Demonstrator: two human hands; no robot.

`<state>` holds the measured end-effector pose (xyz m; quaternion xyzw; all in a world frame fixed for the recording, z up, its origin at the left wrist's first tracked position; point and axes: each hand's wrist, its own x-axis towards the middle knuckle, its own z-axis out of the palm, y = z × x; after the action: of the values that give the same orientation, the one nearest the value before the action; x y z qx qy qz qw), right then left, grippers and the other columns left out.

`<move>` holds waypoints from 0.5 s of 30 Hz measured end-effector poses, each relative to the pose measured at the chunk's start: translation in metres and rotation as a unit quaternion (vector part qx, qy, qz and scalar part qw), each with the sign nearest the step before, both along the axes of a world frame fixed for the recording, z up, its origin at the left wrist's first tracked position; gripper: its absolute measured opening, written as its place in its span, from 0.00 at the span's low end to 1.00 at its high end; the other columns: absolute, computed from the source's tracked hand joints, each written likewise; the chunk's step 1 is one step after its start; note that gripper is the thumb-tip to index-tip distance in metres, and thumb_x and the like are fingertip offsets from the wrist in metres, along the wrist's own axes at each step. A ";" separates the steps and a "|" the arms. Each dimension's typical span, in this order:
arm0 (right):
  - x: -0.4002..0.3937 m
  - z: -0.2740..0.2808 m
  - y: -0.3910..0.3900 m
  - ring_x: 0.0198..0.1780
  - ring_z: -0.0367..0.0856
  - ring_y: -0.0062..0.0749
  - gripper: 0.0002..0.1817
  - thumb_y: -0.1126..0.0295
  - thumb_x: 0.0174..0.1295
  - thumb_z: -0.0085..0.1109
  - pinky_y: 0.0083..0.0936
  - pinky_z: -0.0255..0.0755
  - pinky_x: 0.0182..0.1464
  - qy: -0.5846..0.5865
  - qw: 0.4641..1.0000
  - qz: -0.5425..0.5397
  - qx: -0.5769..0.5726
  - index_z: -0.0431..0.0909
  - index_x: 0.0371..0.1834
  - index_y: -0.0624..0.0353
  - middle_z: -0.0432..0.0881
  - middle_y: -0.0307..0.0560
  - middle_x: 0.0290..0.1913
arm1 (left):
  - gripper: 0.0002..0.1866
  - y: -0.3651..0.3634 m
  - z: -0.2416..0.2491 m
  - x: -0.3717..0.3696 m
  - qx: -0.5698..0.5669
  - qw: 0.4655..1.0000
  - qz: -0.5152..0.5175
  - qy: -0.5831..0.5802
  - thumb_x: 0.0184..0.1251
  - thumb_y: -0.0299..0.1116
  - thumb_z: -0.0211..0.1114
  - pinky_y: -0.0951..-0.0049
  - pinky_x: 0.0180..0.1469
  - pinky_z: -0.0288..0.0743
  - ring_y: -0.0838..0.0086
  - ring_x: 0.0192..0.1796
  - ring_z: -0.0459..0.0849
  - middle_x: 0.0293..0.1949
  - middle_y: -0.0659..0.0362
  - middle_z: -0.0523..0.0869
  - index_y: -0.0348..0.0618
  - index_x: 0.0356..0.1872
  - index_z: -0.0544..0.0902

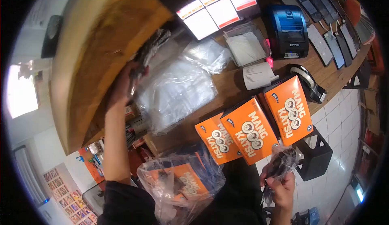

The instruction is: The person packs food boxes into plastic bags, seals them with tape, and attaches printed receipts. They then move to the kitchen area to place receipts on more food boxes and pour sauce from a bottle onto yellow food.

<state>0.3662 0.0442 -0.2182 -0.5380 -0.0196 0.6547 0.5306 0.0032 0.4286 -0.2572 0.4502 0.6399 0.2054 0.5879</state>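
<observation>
A wooden counter (231, 85) runs above white floor tiles, crowded with packing goods. The left hand (123, 85) is raised, fingers closed on a dark plastic-wrapped packet (150, 48) at the edge of a large cardboard box (97, 54). The right hand (279, 184), low and near the body, grips a small clear bag of dark items (283, 162). Just above that hand stand three orange Mang Katsu boxes (253, 129); between the hands lies a clear plastic bag holding another orange box (182, 182). Beyond the left hand's fingers lie clear plastic bags (178, 89), and farther off a blue receipt printer (288, 30) and a tape dispenser (308, 83).
</observation>
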 end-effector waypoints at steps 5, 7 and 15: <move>-0.028 0.007 0.029 0.34 0.74 0.19 0.26 0.72 0.59 0.73 0.20 0.68 0.36 -0.110 0.988 0.102 0.033 0.75 0.60 0.67 0.78 0.38 0.36 | 0.22 -0.099 0.020 0.018 0.056 0.992 0.012 -0.112 0.69 0.31 0.55 0.67 0.46 0.81 0.69 0.39 0.85 0.51 0.47 0.85 0.30 0.61 0.72; -0.040 0.014 0.045 0.35 0.75 0.18 0.24 0.71 0.61 0.72 0.19 0.69 0.38 -0.041 0.995 0.089 0.036 0.76 0.58 0.67 0.78 0.37 0.36 | 0.27 -0.137 0.061 0.049 0.030 0.988 -0.047 -0.145 0.70 0.30 0.53 0.68 0.53 0.79 0.68 0.45 0.85 0.56 0.48 0.84 0.36 0.70 0.66; -0.106 0.062 0.067 0.46 0.77 0.21 0.15 0.72 0.62 0.73 0.22 0.73 0.48 -0.095 0.971 0.013 0.217 0.77 0.48 0.59 0.80 0.36 0.45 | 0.32 -0.250 0.117 0.081 0.085 0.979 -0.131 -0.132 0.77 0.32 0.48 0.73 0.64 0.71 0.70 0.62 0.78 0.63 0.52 0.77 0.35 0.78 0.53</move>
<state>0.2601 0.1109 -0.1567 -0.4697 -0.2187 0.5873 0.6218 0.0840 0.1790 -0.1406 0.5471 0.4729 0.2378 0.6484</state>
